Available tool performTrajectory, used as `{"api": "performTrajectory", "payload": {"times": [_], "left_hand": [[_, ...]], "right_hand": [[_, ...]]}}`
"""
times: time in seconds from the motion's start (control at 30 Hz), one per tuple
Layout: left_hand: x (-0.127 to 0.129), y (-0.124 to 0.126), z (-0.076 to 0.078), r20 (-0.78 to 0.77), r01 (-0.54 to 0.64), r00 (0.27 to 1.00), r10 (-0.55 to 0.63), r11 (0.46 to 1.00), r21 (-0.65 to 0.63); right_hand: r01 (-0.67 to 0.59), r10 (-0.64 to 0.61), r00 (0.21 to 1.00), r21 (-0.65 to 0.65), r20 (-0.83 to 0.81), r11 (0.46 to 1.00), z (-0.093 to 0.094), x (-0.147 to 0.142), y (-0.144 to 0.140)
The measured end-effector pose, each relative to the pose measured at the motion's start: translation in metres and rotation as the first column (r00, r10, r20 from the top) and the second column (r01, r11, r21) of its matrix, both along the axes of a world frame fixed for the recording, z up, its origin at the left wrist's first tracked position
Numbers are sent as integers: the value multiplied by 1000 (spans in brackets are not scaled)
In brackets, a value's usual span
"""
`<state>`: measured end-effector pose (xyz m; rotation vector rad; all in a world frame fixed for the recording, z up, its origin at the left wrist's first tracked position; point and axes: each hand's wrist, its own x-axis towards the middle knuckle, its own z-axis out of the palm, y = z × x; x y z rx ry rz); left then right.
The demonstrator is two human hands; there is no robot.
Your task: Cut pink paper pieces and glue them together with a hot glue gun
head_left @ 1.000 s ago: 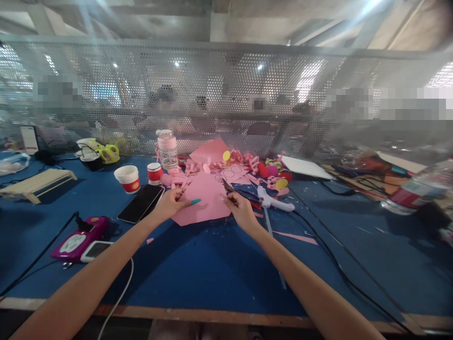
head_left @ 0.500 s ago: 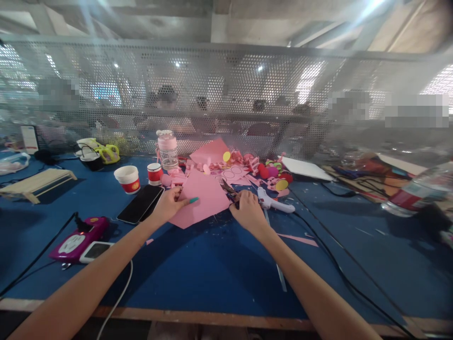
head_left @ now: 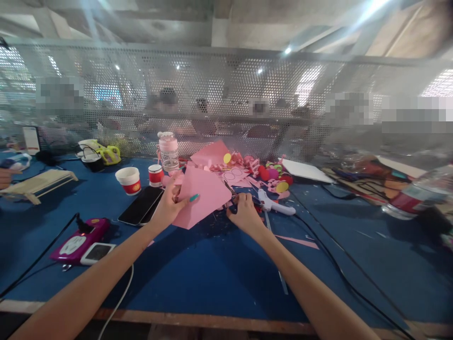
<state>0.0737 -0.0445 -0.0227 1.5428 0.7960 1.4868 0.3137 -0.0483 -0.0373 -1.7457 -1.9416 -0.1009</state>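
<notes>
Left hand (head_left: 169, 208): pinches the near left edge of the pink sheet (head_left: 202, 196), lifting it tilted off the counter (head_left: 198, 274).
Right hand (head_left: 245, 213): curled shut around scissors (head_left: 230, 191), at the sheet's right edge.
Sheet's long axis: rises from its near corner up and away.
Nearer hand: both touch the sheet; neither is clearly nearer.
Beyond the sheet: pink scraps (head_left: 244, 165).

Perforated metal screen (head_left: 226, 94) backs the blue table (head_left: 212, 269).

On the bench are 2 paper cups (head_left: 128, 180) (head_left: 155, 174), 1 phone (head_left: 141, 205), 1 glue gun (head_left: 274, 203) and 1 bottle (head_left: 167, 150).
</notes>
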Motion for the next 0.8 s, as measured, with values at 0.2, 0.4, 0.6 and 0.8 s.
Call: {"api": "performTrajectory", "payload": {"times": [0.2, 0.4, 0.6, 0.8], "left_hand": [[-1, 0, 1, -78, -107, 990, 114, 990, 95], [-5, 6, -3, -193, -141, 969, 154, 987, 77], [-11, 14, -6, -218, -335, 914, 342, 940, 67], [-17, 21, -16, -117, -482, 871, 476, 875, -29]], "right_hand": [[19, -22, 996, 35, 81, 999, -4, 2, 3], [31, -34, 999, 177, 15, 984, 0, 1, 2], [-156, 168, 986, 281, -18, 947, 5, -3, -3], [-203, 183, 940, 41, 288, 978, 2, -28, -18]]}}
